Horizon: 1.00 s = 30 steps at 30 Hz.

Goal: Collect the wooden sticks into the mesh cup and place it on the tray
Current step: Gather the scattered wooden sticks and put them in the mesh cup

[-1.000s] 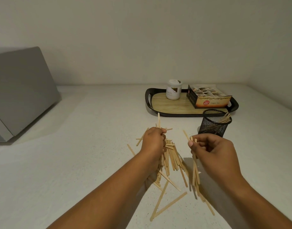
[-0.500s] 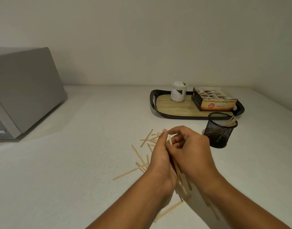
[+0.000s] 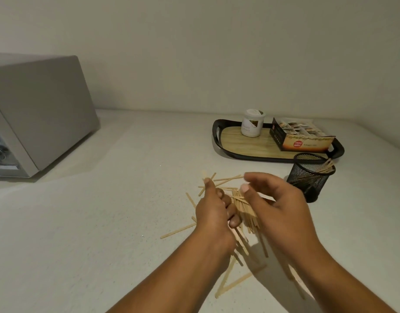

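Head view only. The white speckled counter runs back to the wall, with its far right corner just behind the tray. The left hand has its thumb sticking up and its fingers curled in round a bunch of the thin pale wooden sticks. The rest of them lie scattered on the counter under and around both hands, a few fanned out toward the back wall and a couple down near the forearms.

The right hand is a bit blurred, thumb and fingers spread apart and gently bent, nothing in it as far as I can see. It hovers just right of the bunch.

The black wire mesh cup stands upright on the counter, right of the right hand and just in front of the near rim of the black oval tray with a wood-look floor, at its right end. It's not on the tray. A few sticks lean on its right rim.

On the tray are a white round jar at the back and an orange-and-black cardboard box on the right; bare floor shows front-left.

A grey metal appliance sits at the far left edge, well apart from the pile, with a wide stretch of counter between.
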{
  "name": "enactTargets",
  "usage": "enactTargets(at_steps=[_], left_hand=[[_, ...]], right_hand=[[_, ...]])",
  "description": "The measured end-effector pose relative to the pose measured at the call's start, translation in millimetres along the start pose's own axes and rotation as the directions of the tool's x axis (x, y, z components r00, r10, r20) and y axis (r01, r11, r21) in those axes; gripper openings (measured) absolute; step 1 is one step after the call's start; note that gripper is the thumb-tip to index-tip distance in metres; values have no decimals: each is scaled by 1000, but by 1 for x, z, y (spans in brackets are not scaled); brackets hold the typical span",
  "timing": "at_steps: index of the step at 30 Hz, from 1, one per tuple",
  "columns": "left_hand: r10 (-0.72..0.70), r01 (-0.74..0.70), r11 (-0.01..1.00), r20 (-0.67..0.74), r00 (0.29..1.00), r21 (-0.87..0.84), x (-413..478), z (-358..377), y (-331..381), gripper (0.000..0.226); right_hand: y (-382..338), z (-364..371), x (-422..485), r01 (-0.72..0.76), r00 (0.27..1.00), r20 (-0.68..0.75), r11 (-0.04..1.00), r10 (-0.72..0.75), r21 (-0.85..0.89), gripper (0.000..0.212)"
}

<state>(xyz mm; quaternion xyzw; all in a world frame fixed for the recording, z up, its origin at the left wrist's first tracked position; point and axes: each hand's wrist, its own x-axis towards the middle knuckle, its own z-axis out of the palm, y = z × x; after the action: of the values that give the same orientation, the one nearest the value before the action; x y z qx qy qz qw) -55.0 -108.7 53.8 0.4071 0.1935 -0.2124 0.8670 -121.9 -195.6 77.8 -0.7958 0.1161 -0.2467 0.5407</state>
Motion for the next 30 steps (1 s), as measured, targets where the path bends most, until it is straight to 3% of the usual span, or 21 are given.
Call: enactTargets(at_steps=[3, 6, 8, 11, 14, 15, 17, 19, 21, 23, 25, 27, 30], left_hand=[[140, -140, 990, 66, 988, -8, -5, 3, 8, 56], [277, -281, 960, 137, 951, 13, -13, 9, 15, 55], [351, -365, 930, 197, 915, 37, -18, 13, 14, 53], [402, -454, 881, 298, 866, 132, -28, 14, 2, 46], [438, -524, 821, 338, 833, 228, -35, 11, -8, 46], [457, -547, 799, 339, 822, 250, -36, 10, -8, 47], [500, -597, 743, 344, 795, 301, -36, 7, -6, 49], [547, -663, 657, 378, 747, 358, -36, 2, -3, 49], [573, -728, 553, 451, 685, 405, -35, -5, -2, 45], [554, -769, 447, 534, 639, 457, -35, -11, -1, 37], [502, -774, 374, 590, 632, 510, -35, -14, 1, 32], [485, -763, 313, 595, 641, 566, -34, -17, 2, 43], [491, -762, 232, 603, 629, 605, -33, -21, 4, 59]], right_hand=[[-3, 1, -17, -347, 930, -4, 882, 368, 319, 24], [-11, 9, -30, -594, 742, 158, 531, 651, 604, 20], [-22, 10, -33, -659, 635, 298, 298, 712, 691, 31], [-33, 6, -33, -660, 642, 458, 139, 615, 738, 49], [-36, 1, -33, -659, 706, 500, 207, 501, 723, 51], [-36, 0, -33, -650, 734, 477, 294, 484, 701, 48], [-34, -5, -33, -555, 830, 348, 591, 435, 586, 39], [-33, -14, -32, -317, 947, 193, 855, 258, 411, 42], [-32, -24, -30, 15, 992, 120, 979, -40, 205, 55], [-34, -29, -27, 307, 928, 227, 952, -295, -17, 63], [-32, -32, -24, 502, 828, 404, 834, -388, -230, 62], [-32, -34, -21, 544, 809, 447, 774, -381, -325, 54], [-34, -33, -20, 521, 836, 392, 781, -385, -344, 49]])
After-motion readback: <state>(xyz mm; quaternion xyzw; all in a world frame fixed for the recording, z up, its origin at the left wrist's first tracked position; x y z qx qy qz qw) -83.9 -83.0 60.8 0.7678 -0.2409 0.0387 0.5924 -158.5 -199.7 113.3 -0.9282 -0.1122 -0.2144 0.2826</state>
